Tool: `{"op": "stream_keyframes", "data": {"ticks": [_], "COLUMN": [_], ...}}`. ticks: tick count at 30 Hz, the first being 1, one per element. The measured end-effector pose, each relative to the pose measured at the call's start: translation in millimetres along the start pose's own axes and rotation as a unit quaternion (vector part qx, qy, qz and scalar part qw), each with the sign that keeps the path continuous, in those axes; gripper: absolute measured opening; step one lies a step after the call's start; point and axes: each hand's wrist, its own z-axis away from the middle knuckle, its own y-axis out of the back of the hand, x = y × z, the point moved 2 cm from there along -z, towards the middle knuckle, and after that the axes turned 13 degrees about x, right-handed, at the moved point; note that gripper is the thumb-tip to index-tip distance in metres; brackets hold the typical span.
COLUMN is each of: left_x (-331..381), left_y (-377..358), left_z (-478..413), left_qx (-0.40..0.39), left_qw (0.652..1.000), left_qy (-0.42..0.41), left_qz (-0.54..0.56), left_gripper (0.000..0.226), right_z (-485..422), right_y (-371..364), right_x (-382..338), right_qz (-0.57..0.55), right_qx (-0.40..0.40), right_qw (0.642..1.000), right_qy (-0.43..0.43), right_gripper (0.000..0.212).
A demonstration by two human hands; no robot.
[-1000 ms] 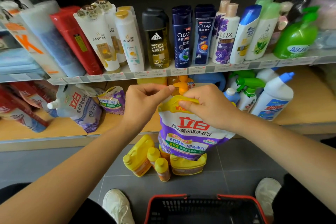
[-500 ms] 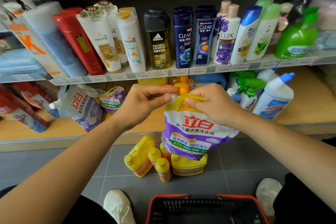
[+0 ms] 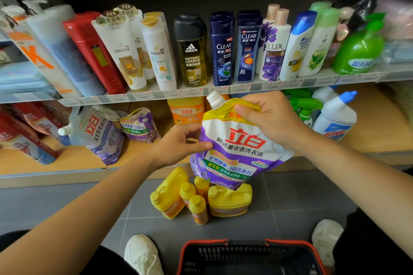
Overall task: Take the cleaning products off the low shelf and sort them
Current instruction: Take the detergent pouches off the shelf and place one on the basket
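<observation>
A purple, white and yellow detergent refill pouch [image 3: 237, 147] with a white cap hangs in front of the low wooden shelf [image 3: 55, 161]. My right hand [image 3: 270, 118] grips its yellow top edge. My left hand [image 3: 181, 143] holds its left side, thumb pressed on the front. Below it on the grey floor stands a group of yellow bottles and jugs [image 3: 201, 196]. On the low shelf lie two more pouches [image 3: 98, 134], an orange bottle [image 3: 186, 111], green spray bottles [image 3: 301, 105] and white bottles with blue caps [image 3: 337, 116].
A black basket with a red rim [image 3: 245, 257] sits at the bottom between my white shoes. The upper shelf [image 3: 201, 91] holds a row of shampoo and body-wash bottles. Red packets [image 3: 24, 129] lean at the low shelf's left end.
My left hand has left the pouch's cap and dropped to its left side. The pouch has risen slightly and its white cap now shows.
</observation>
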Motion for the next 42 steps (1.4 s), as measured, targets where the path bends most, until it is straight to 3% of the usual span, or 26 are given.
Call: {"op": "stream_keyframes", "data": {"ticks": [4, 8, 12, 16, 20, 23, 27, 32, 36, 39, 42], "left_x": [-24, -44, -49, -52, -47, -46, -37, -6, 17, 27, 40], "left_y": [1, 1, -13, -25, -13, 0, 14, 23, 24, 23, 20], "left_z": [4, 13, 17, 15, 9, 5, 2, -4, -8, -8, -10], "left_qx": [-0.042, -0.008, 0.015, 0.107, 0.243, 0.303, 0.325, 0.334, 0.324, 0.310, 0.296], "left_qw": [0.996, 0.979, 0.963, 0.942, 0.927, 0.924, 0.935, 0.942, 0.944, 0.946, 0.945], "left_qy": [0.073, 0.190, 0.263, 0.287, 0.245, 0.193, 0.119, 0.005, -0.049, -0.070, -0.104], "left_qz": [-0.028, -0.069, 0.061, 0.140, 0.147, 0.129, 0.077, 0.021, -0.027, -0.069, -0.089], "left_gripper": [0.048, 0.052, 0.043, 0.027, 0.020, 0.021, 0.022, 0.021, 0.018, 0.016, 0.014], "right_z": [-1, -3, -2, -8, -14, -10, -1, 15, 19, 22, 16], "right_y": [6, 14, 21, 29, 42, 42, 36, 19, 13, 14, 19], "right_x": [0, -2, -1, 3, 23, 43, 73, 105, 108, 102, 91], "right_qz": [-0.005, -0.024, -0.022, -0.002, 0.041, 0.070, 0.091, 0.016, 0.056, 0.196, 0.312], "right_qx": [0.035, 0.067, 0.089, 0.115, 0.146, 0.157, 0.180, 0.193, 0.110, 0.006, -0.014], "right_qw": [0.999, 0.997, 0.996, 0.993, 0.988, 0.982, 0.967, 0.921, 0.885, 0.897, 0.920], "right_qy": [0.008, 0.008, 0.009, 0.002, -0.034, -0.073, -0.154, -0.338, -0.450, -0.396, -0.237], "right_gripper": [0.029, 0.024, 0.018, 0.030, 0.042, 0.043, 0.051, 0.045, 0.038, 0.042, 0.046]}}
